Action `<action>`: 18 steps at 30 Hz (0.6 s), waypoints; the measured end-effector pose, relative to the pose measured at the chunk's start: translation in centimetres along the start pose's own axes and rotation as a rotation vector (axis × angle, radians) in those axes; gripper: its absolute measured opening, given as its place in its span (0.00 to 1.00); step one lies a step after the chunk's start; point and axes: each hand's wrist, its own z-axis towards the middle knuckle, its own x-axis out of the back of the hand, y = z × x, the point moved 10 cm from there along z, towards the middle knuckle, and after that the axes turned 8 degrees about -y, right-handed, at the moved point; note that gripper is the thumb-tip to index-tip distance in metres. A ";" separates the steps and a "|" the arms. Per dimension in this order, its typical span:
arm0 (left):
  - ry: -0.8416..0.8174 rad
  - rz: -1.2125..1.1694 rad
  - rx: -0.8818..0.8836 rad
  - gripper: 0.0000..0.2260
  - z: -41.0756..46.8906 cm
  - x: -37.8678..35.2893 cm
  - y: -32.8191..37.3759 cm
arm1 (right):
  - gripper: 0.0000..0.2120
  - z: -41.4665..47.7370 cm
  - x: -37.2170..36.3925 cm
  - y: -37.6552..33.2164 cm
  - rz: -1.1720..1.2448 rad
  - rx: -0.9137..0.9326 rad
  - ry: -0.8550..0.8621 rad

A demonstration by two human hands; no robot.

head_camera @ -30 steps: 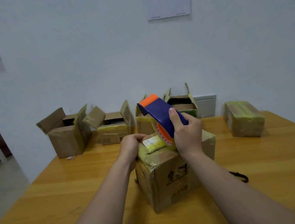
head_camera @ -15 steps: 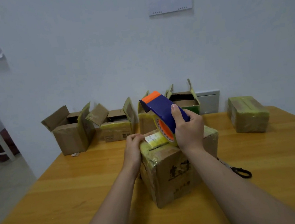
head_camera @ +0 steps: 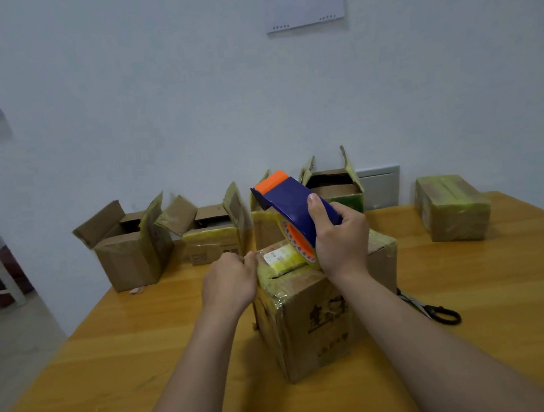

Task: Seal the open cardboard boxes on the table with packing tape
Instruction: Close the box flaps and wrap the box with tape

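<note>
Back left, open boxes (head_camera: 126, 246) are sitting in a row by the wall, flaps up, well apart from your hands. Your left hand (head_camera: 230, 280) is sitting curled against the top left edge of the box (head_camera: 312, 330) in front of you. Can't tell whether it's pinching a tape end or just pressing there. That box is standing between your forearms, one corner pointing at you. The dispenser (head_camera: 292, 207) is resting roll-down on the box top, just right of the left hand, with its orange nose tilting up and away. Your right hand (head_camera: 340, 240) is gripping it, wrapped round the blue shell. My read is that the run is going left to right across the top. The left hand is anchoring, and the right hand is nearer the far side, so it's doing the pulling. Scissors (head_camera: 435, 311) are lying on the table (head_camera: 112, 359) right of the box, near your right forearm. A sealed box (head_camera: 452, 210) is sitting far right.
</note>
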 end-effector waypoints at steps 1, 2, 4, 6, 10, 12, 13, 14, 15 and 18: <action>-0.005 0.001 0.008 0.24 -0.1 0.1 -0.1 | 0.15 -0.1 0.0 -0.1 -0.003 -0.002 0.003; -0.016 0.024 0.019 0.25 -0.3 0.2 0.0 | 0.15 -0.1 0.0 -0.1 -0.004 -0.005 0.006; -0.060 0.126 0.038 0.27 -0.7 0.2 0.4 | 0.14 -0.2 0.1 -0.2 -0.001 -0.010 0.006; -0.089 0.210 0.024 0.26 -0.8 0.0 0.9 | 0.14 -0.3 0.2 -0.2 0.003 -0.016 0.002; -0.141 0.036 0.012 0.24 -0.7 -0.6 0.8 | 0.16 -0.2 0.0 -0.4 -0.014 -0.008 0.007; -0.133 -0.053 0.025 0.25 -1.0 -0.6 0.4 | 0.14 -0.3 0.0 -0.5 -0.010 -0.019 0.010; -0.121 -0.023 0.031 0.25 -1.3 -0.3 0.5 | 0.14 -0.3 0.0 -0.5 -0.006 -0.021 0.009; -0.111 0.057 0.031 0.25 -1.7 0.0 0.7 | 0.13 -0.3 -0.1 -0.5 0.001 -0.020 0.007; -0.107 0.165 0.031 0.25 -2.0 0.3 1.0 | 0.13 -0.4 -0.1 -0.5 0.012 -0.018 0.004; -0.107 0.367 -0.010 0.23 -2.9 0.6 2.4 | 0.12 -0.4 0.1 -0.5 0.030 -0.023 0.003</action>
